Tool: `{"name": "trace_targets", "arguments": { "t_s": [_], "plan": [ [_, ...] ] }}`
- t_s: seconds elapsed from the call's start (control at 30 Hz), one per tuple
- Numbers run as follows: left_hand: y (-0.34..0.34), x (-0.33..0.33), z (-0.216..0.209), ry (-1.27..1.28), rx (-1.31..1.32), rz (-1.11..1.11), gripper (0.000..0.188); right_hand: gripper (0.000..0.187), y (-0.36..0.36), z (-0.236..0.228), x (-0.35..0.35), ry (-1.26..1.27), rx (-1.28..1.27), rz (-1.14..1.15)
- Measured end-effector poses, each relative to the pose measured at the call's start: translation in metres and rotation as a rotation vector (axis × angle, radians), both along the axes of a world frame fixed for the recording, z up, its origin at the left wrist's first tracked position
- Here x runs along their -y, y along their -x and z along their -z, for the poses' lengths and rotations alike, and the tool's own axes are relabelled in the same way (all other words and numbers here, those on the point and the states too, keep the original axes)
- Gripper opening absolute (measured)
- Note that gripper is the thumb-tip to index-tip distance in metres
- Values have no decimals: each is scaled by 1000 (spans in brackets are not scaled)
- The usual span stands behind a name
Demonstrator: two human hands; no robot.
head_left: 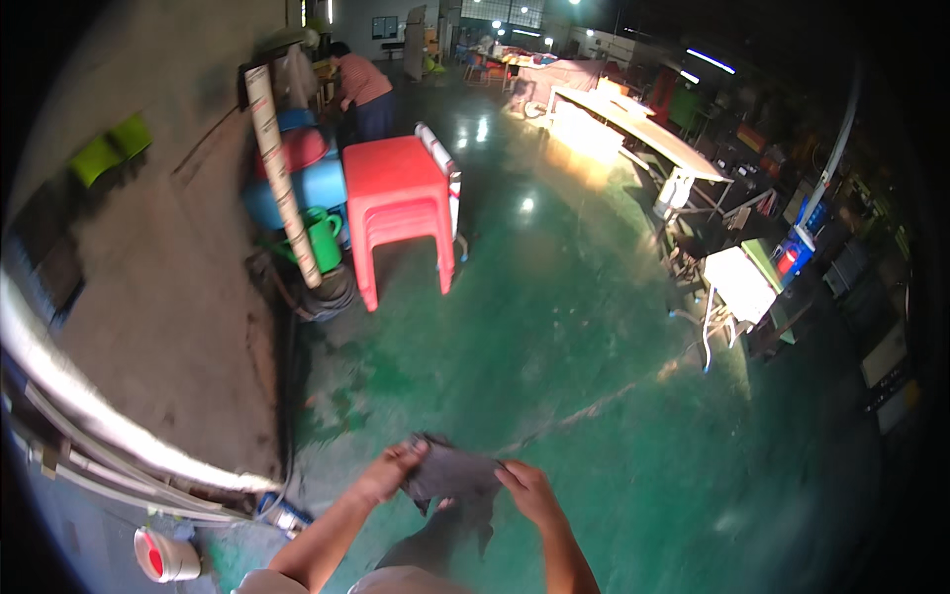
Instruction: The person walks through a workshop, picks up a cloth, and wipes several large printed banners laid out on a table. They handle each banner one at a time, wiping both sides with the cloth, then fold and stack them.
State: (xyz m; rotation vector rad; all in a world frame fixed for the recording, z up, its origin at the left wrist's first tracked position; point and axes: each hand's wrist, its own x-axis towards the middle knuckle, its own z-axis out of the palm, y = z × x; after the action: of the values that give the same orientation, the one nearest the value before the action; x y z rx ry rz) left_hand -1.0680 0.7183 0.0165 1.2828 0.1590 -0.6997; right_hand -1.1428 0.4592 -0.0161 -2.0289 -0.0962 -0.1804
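A dark grey cloth (450, 473) is stretched between my two hands in front of my body, its lower edge hanging ragged over my leg. My left hand (388, 472) pinches its upper left corner, thumb on top. At the cloth's right end, my right hand (524, 487) grips the edge with closed fingers. Below the cloth, the green floor (594, 495) and part of my dark-clad leg show.
Ahead stands a stack of red plastic stools (401, 183), beside blue tubs, a green watering can (322, 238) and a leaning patterned pole (282, 178). A white bucket (168, 556) sits at lower left. Long table (643, 129) and small white table (740, 285) stand right. A person (364, 89) bends farther back.
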Motion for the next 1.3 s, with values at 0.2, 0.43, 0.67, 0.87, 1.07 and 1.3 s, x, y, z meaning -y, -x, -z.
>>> {"name": "trace_targets", "arguments": {
  "t_s": [0.2, 0.43, 0.67, 0.87, 1.07, 1.3],
  "plan": [
    [-253, 223, -18, -88, 167, 393, 40, 34, -147, -51, 224, -171, 61, 728],
    [-579, 397, 122, 75, 374, 371, 34, 26, -460, 40, 471, 75, -130, 908],
    [-643, 278, 208, -1241, 299, 348, 27, 29, -944, 121, 516, 77, -391, -270],
    [-1209, 492, 70, -541, 391, -101, 30, 33, -1320, 12, 576, 73, -486, -60],
    [-1739, 773, -65, -137, 1142, 83, 37, 33, -1677, -47, 668, -266, -388, 198],
    [-2052, 671, 69, 417, 24, -845, 40, 25, -2241, -64, 731, 106, -480, -302]
  ]
}}
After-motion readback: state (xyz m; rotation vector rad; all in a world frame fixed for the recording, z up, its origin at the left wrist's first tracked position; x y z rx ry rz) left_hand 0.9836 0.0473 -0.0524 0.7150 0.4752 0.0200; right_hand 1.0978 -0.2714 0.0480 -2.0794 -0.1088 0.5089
